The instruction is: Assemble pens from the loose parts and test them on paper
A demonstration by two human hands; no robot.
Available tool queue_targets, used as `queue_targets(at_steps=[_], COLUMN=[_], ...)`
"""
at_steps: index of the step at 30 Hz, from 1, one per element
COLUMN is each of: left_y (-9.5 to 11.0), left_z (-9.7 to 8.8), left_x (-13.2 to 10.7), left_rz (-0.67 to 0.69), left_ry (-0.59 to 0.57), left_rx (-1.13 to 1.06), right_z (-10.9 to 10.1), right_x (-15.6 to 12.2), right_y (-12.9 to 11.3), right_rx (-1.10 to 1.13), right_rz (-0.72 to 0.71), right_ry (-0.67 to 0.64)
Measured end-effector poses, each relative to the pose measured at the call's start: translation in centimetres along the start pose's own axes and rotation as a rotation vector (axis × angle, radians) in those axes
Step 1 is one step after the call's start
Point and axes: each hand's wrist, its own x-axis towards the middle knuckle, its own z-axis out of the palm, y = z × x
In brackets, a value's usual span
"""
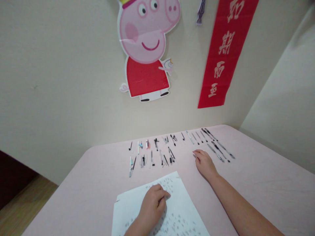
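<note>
The step in hand seemed to be work over laid-out pens, and the next move would call for a light, narrow pinch. At lower centre the left hand (155,202) rested curled on one sheet of paper (130,203); at centre right the right hand (204,163) had its fingers drawn narrow (whether either held anything, I could not tell). Mid-frame, five clusters of pen parts (143,160) formed the lower row, with three long pens (220,151) right of the right hand.

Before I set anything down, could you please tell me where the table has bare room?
The pink table is bare between its left edge and the paper, and to the right of the right arm. Pens and pen parts crowd its far side.
</note>
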Motion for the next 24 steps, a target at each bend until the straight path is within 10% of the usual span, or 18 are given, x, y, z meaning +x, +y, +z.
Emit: queue_targets(at_steps=[11,24], left_y=[0.0,-0.4], left_z=[0.0,0.1], left_x=[-0.1,0.1], left_rz=[-0.017,-0.002], left_ry=[0.008,-0.010], left_rx=[-0.025,-0.001], right_z=[2.6,8.0], right_x=[1.0,8.5], right_y=[-0.1,0.8], right_rx=[-0.007,-0.044], right_rz=[-0.067,0.051], right_ry=[-0.103,-0.189])
